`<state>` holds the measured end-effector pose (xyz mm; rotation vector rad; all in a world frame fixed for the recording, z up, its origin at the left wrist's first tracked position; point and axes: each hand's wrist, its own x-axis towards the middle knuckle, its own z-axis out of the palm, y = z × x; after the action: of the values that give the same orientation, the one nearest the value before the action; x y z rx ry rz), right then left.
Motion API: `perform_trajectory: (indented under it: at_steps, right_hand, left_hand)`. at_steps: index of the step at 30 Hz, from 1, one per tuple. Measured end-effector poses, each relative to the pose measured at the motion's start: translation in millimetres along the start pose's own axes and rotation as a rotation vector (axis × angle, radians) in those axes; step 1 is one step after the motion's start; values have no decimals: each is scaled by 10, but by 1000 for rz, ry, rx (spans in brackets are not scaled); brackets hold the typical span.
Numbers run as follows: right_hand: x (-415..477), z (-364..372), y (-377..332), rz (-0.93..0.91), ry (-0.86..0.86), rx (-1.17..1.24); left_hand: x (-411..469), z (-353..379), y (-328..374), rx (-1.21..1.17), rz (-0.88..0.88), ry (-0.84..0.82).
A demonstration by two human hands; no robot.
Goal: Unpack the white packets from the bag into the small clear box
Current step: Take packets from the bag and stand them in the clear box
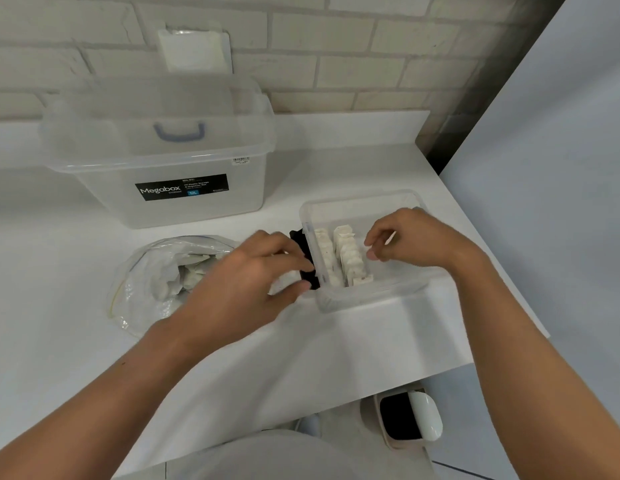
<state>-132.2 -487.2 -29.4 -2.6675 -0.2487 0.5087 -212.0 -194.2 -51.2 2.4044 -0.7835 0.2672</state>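
Observation:
The small clear box (353,301) sits on the white counter at centre right. Several white packets (350,259) stand in two rows in its left half. My right hand (422,242) hovers over the box with loosely curled fingers, fingertips just right of the packet rows, holding nothing that I can make out. The clear plastic bag (142,282) lies to the left with more white packets (192,271) inside. My left hand (253,275) is between bag and box, thumb and fingers curled round a white packet (284,284), beside a black piece (303,254) at the box's left wall.
A large clear Megabox tub (170,188) with its lid propped up stands at the back left against the brick wall. The counter's edge runs close along the right and front. A small bin (405,420) with a white lid stands on the floor below.

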Motion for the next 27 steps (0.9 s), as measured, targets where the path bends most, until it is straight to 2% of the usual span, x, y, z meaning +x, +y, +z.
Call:
perform_trajectory:
  at_steps: [4,6,8,10,12,15,18,23,27]
  right_hand:
    - [-293,17,-407,-70,245,273]
    - [-408,140,-727,-157,310,435]
    - [-470,338,-1083,-249,272,591]
    - [-463,599,-1427,-328,185,635]
    - [-354,901,-1692,-386,97,528]
    - [-64,1379,-1882,-417,6,124]
    - [163,1683,-1864,-295,-36,-228]
    - [251,1780,-1833,-147,23,-342]
    - [276,1836,-2016,-253,64,-351]
  left_hand:
    - [-218,-339,-241,79,-161,192]
    - [-355,-477,-392,125,-270,253]
    - [-504,-583,-548,174,-340,277]
    - [-654,-651,-701,194,-386,257]
    - [-781,-663,-818,201,-435,189]
    - [-925,-588,-917,280,-517,28]
    - [-1003,-526,-1016,256,-667,-176]
    - [-1021,-533,-1115,113,-595,-223]
    - [-1051,-521,-1078,45,-498,-237]
